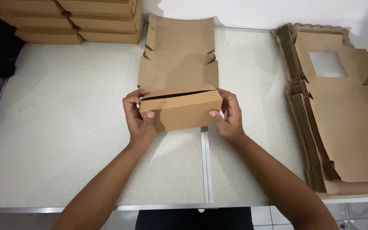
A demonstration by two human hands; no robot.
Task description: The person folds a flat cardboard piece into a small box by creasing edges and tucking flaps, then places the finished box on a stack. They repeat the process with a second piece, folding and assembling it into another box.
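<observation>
Cardboard box (pixel 179 102), flat blanks (pixel 341 123) right, folded boxes (pixel 73 19) behind

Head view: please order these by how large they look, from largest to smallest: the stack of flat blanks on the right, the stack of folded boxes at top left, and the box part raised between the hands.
1. Stack of flat blanks
2. Stack of folded boxes, partly cut off by the frame and farther from the camera, so this rank is unsure
3. Raised box part, held by the left hand and the right hand
</observation>
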